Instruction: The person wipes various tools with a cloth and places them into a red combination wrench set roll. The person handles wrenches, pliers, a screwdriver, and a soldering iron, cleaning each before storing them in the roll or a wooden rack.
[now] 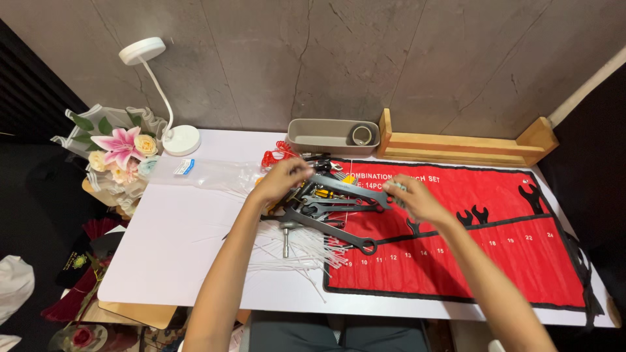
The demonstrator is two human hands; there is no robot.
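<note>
My left hand (pixel 282 178) rests on the near end of a long dark wrench (pixel 345 188) atop a pile of wrenches and small tools (pixel 326 215) in the middle of the white table (pixel 176 241). The other end of that wrench meets my right hand (pixel 417 199), whose fingers close around it over the red tool roll (pixel 495 254). The roll lies spread flat on the right half of the table, with black wrench outlines and numbered pockets. White cable ties (pixel 293 254) are scattered under and in front of the pile.
A grey tray (pixel 326 135) holding a tape roll (pixel 362 135) sits at the back against the wall, next to a wooden shelf piece (pixel 456 146). A white desk lamp (pixel 171 130), a flower bouquet (pixel 124 156) and a clear plastic bag (pixel 208 173) are on the left. Red cords (pixel 277 155) lie behind the pile.
</note>
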